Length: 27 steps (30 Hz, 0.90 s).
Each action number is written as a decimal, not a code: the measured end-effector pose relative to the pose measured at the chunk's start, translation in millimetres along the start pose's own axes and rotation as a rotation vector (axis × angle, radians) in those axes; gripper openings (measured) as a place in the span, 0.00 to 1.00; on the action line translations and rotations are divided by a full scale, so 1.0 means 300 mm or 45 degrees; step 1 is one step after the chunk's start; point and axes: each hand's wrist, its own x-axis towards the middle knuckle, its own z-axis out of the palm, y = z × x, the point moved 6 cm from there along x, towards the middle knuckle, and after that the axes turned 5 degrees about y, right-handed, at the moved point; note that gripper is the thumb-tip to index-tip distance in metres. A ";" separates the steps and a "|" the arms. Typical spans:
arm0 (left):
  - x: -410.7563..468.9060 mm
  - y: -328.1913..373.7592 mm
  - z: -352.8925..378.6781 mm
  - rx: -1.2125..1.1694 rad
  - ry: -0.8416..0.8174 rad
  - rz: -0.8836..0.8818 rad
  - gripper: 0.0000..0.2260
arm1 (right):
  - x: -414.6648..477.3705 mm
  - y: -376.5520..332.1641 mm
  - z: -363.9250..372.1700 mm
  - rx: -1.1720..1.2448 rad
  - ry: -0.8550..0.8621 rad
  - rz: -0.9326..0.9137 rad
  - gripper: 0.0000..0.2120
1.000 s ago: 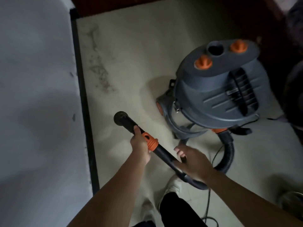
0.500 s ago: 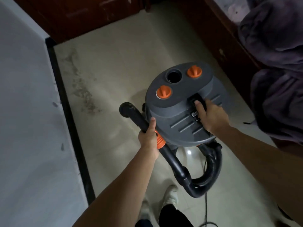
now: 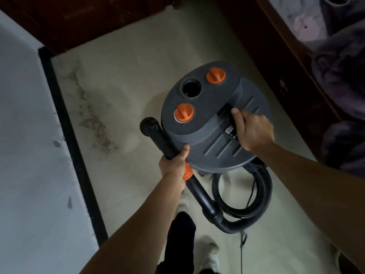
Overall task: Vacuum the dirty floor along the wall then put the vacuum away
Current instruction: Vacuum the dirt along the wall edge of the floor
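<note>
At the left stands the pale wall (image 3: 29, 135) with a black skirting (image 3: 67, 135) at its foot. Just beside the skirting, a grey strip of dirt (image 3: 92, 119) lies on the light floor (image 3: 128, 56); it is not yet cleaned.

The left hand (image 3: 173, 167) is clenched around the black tube (image 3: 158, 135), just above its orange ring (image 3: 187, 172). The open mouth of the tube points toward the dirt. The tube looks stiff and light, so one hand is probably enough to steer it.

The vacuum (image 3: 213, 119), a round grey drum with two orange knobs, is in the middle of the floor, between the wall and the bed. I cannot tell if it rests on the floor or is lifted. The right hand (image 3: 252, 131) grasps the handle sunk into its top. I judge the drum to be hard, bulky and rather heavy, so this handle is the right place to take it.

Under the drum the ribbed hose (image 3: 262, 194) curls in a loop. It is soft and will swing, and the thin cable (image 3: 242, 250) near the feet can catch a shoe. At the right runs the dark wooden bed (image 3: 286, 76).
</note>
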 end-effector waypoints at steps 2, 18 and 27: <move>0.049 0.086 0.032 -0.031 0.034 -0.012 0.16 | 0.117 -0.032 0.029 -0.005 -0.003 -0.010 0.23; 0.319 0.669 0.362 -0.070 0.117 0.079 0.24 | 0.861 -0.102 0.160 -0.050 0.071 -0.052 0.30; 0.374 0.840 0.591 -0.200 0.129 0.023 0.27 | 1.184 -0.060 0.148 -0.061 0.060 -0.154 0.30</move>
